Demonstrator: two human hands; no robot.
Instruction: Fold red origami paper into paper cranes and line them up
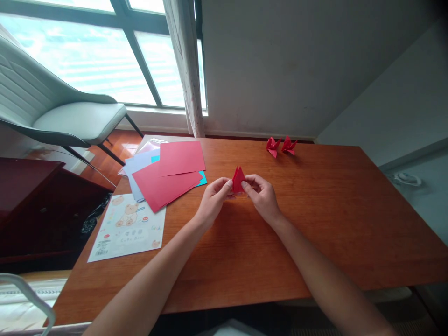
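Between my two hands, just over the middle of the table, is a small piece of folded red origami paper (238, 180) with two points at its top. My left hand (216, 196) pinches its left side between thumb and fingers. On its right side, my right hand (262, 195) grips the paper with the thumb in front and the fingers behind. The lower edge of the folded paper is partly hard to make out. Two finished-looking red origami figures (273, 147) stand side by side near the table's back edge, apart from my hands.
Red paper sheets (182, 158) lie overlapped on blue and lilac sheets at the table's left. In front of them is a white printed cover (129, 228) with bear drawings. A pale chair (80, 119) stands beyond the wooden table (336, 219), by the window.
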